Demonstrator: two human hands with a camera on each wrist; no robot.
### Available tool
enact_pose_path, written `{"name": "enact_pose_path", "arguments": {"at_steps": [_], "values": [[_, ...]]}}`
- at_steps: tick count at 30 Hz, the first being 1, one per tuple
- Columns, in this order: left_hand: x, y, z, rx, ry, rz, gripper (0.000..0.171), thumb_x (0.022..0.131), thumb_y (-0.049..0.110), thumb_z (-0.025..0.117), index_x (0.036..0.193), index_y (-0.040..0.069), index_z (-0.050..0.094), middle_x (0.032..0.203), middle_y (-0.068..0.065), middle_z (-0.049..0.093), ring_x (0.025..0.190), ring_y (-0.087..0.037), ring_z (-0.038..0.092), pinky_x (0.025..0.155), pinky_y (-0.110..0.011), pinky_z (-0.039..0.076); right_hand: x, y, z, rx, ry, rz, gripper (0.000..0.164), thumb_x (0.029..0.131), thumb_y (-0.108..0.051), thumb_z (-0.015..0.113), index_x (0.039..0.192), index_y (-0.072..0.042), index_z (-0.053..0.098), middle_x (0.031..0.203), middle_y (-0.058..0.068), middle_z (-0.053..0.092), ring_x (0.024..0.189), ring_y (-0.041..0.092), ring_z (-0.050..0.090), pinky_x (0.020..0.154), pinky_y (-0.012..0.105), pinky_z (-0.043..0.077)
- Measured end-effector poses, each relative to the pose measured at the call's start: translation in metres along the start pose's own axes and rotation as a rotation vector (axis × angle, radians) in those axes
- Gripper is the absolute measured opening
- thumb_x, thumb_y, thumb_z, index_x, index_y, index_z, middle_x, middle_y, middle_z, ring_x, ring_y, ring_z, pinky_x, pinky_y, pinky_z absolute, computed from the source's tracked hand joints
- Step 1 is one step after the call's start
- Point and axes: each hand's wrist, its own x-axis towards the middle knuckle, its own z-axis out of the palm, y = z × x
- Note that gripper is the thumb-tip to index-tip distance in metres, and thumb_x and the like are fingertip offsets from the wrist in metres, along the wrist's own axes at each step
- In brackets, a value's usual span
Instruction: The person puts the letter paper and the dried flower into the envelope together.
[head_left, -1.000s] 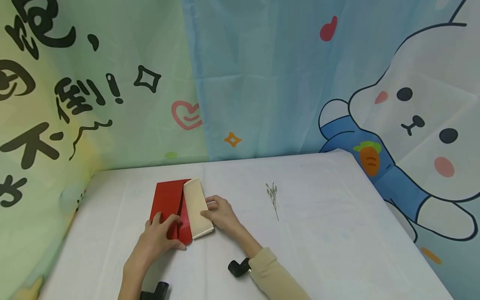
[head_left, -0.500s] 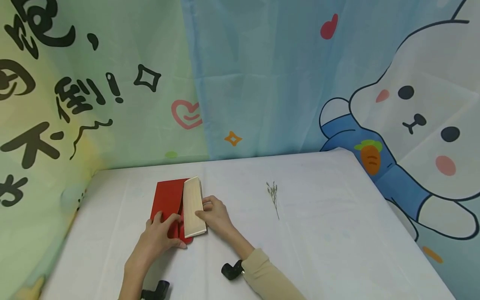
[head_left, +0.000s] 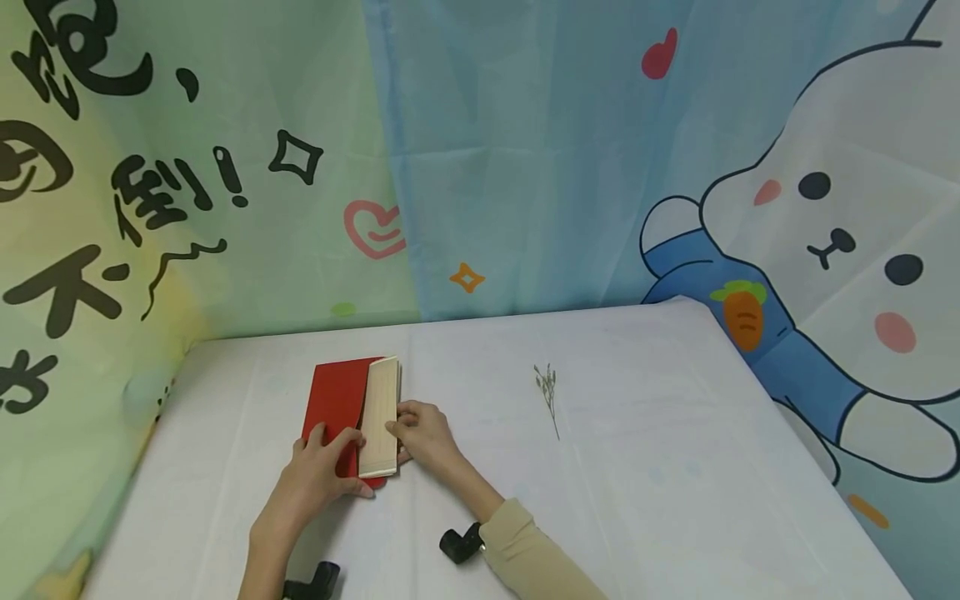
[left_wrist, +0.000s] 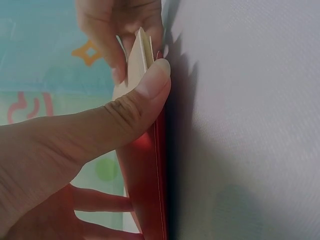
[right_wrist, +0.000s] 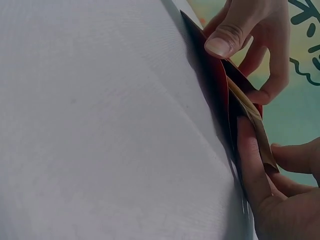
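Observation:
A red envelope (head_left: 337,400) lies on the white table (head_left: 637,467), left of centre. My left hand (head_left: 341,462) pinches its near end, the thumb on the front layer and the fingers behind it; the left wrist view shows the envelope (left_wrist: 147,190) from close by. A folded cream paper (head_left: 379,417) lies along the envelope's right edge, partly between the red layers. My right hand (head_left: 401,419) pinches this paper at its right side. In the right wrist view the cream paper (right_wrist: 250,120) sits inside the red envelope (right_wrist: 217,85).
A small dried sprig (head_left: 547,396) lies on the cloth to the right of the hands. Black wrist-camera mounts (head_left: 459,543) show near both forearms. A cartoon backdrop (head_left: 525,167) hangs close behind and to the sides of the table.
My right hand has moved left with the cream paper, which now stands narrower and lies further over the red envelope. The left hand has stayed put.

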Motion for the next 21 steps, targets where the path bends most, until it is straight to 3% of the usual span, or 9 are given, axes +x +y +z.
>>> {"name": "enact_pose_path", "arguments": {"at_steps": [4, 6, 8, 15, 21], "values": [[-0.0004, 0.0005, 0.0000, 0.001, 0.006, -0.005, 0.067, 0.068, 0.037, 0.096, 0.124, 0.022, 0.063, 0.142, -0.034, 0.044, 0.122, -0.058, 0.046, 0.083, -0.066, 0.056, 0.0005, 0.0003, -0.0007, -0.088, 0.025, -0.026, 0.036, 0.094, -0.011, 0.070, 0.124, 0.010, 0.067, 0.102, 0.017, 0.077, 0.094, 0.021, 0.072, 0.089, 0.037, 0.058], [-0.0003, 0.0007, 0.0000, 0.001, 0.008, -0.006, 0.067, 0.068, 0.036, 0.095, 0.125, 0.022, 0.063, 0.142, -0.034, 0.044, 0.122, -0.058, 0.046, 0.083, -0.066, 0.056, 0.0003, -0.0008, -0.0011, -0.092, 0.022, -0.027, 0.036, 0.095, -0.010, 0.069, 0.125, 0.010, 0.067, 0.103, 0.017, 0.077, 0.095, 0.021, 0.072, 0.090, 0.039, 0.058], [0.0002, 0.0008, -0.0001, 0.004, 0.012, -0.003, 0.067, 0.068, 0.036, 0.096, 0.125, 0.022, 0.063, 0.141, -0.034, 0.044, 0.121, -0.058, 0.046, 0.082, -0.065, 0.056, 0.0006, -0.0018, -0.0013, -0.087, 0.015, -0.025, 0.036, 0.095, -0.009, 0.068, 0.125, 0.011, 0.067, 0.101, 0.016, 0.076, 0.091, 0.019, 0.070, 0.086, 0.035, 0.058], [-0.0004, -0.0002, 0.0002, -0.001, 0.010, -0.005, 0.070, 0.068, 0.038, 0.095, 0.127, 0.021, 0.063, 0.142, -0.034, 0.043, 0.122, -0.060, 0.046, 0.082, -0.065, 0.056, 0.0005, -0.0010, 0.0007, 0.042, -0.035, 0.017, 0.039, 0.095, -0.002, 0.065, 0.131, 0.013, 0.062, 0.095, 0.017, 0.075, 0.061, 0.023, 0.072, 0.052, 0.030, 0.059], [-0.0003, 0.0005, -0.0002, 0.000, 0.013, -0.004, 0.071, 0.067, 0.040, 0.095, 0.128, 0.021, 0.063, 0.143, -0.035, 0.043, 0.122, -0.060, 0.046, 0.082, -0.065, 0.056, 0.0018, -0.0011, 0.0027, 0.055, -0.012, 0.023, 0.048, 0.093, -0.002, 0.069, 0.140, 0.004, 0.058, 0.085, 0.012, 0.077, 0.053, 0.025, 0.072, 0.050, 0.030, 0.058]]}}
